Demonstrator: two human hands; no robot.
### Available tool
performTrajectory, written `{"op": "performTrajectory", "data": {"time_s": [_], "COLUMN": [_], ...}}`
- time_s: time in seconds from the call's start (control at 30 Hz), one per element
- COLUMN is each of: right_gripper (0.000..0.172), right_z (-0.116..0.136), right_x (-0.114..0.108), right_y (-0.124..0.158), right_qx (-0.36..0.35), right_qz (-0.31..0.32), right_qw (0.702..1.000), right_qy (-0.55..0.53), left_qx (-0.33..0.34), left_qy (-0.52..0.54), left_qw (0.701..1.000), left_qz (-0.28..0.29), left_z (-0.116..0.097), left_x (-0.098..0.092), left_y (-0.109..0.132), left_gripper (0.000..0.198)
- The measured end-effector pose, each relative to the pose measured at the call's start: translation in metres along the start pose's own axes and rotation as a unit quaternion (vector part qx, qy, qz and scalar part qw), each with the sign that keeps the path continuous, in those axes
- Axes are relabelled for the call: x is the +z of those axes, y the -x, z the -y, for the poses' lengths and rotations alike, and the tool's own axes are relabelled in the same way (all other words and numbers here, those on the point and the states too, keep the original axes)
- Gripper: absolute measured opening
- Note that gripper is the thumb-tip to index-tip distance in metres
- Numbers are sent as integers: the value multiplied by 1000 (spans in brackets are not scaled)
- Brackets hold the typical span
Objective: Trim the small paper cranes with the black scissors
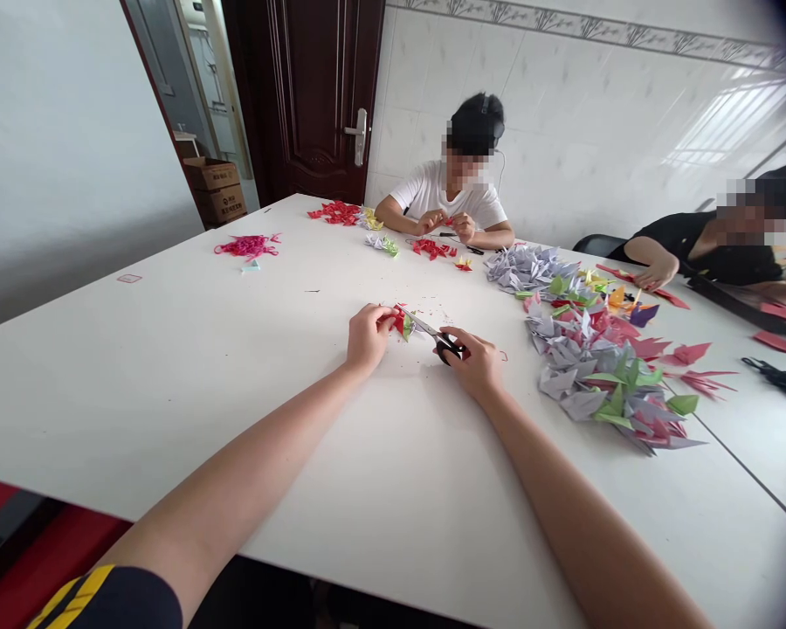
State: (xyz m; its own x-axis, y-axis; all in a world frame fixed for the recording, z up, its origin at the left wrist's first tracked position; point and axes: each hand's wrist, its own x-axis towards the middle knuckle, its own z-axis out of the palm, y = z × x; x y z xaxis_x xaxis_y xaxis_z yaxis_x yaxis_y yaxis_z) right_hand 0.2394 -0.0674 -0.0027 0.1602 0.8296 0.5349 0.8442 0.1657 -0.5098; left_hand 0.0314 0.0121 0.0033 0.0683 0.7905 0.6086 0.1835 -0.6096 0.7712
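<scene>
My left hand [368,339] pinches a small piece of folded red paper [399,323] just above the white table [249,376]. Something green and white shows beside the red at my fingertips; I cannot tell whether it is part of the same piece. My right hand [478,365] has its fingers in the black handles of a pair of scissors [424,327]. The blades point left and reach the red paper, but whether they touch it I cannot make out. Tiny scraps [436,310] lie scattered on the tabletop around the blades.
A large heap of folded paper cranes [580,358] spreads to my right. Across the table sits a person in white [425,188] near red folded pieces [434,250]; another in black [674,240] is at the far right. A pink tangle [252,246] lies far left.
</scene>
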Motion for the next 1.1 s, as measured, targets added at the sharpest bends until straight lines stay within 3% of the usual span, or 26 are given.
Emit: {"op": "performTrajectory", "data": {"time_s": [0.37, 0.53, 0.7, 1.1], "right_gripper": [34, 34, 33, 34], "right_z": [-3, -5, -5, -6], "right_x": [1, 2, 2, 3], "right_y": [0, 0, -1, -1], "right_qx": [2, -5, -7, -1], "right_qz": [6, 6, 2, 4], "right_qw": [1000, 1000, 1000, 1000], "right_qy": [-6, -2, 6, 10], "left_qx": [-9, -43, 10, 4], "left_qy": [13, 101, 27, -13], "left_qw": [1000, 994, 999, 999], "left_qz": [10, 26, -26, -29], "left_z": [-5, -4, -3, 1], "left_x": [0, 1, 0, 0], "left_y": [0, 0, -1, -3], "left_gripper": [17, 20, 22, 25]}}
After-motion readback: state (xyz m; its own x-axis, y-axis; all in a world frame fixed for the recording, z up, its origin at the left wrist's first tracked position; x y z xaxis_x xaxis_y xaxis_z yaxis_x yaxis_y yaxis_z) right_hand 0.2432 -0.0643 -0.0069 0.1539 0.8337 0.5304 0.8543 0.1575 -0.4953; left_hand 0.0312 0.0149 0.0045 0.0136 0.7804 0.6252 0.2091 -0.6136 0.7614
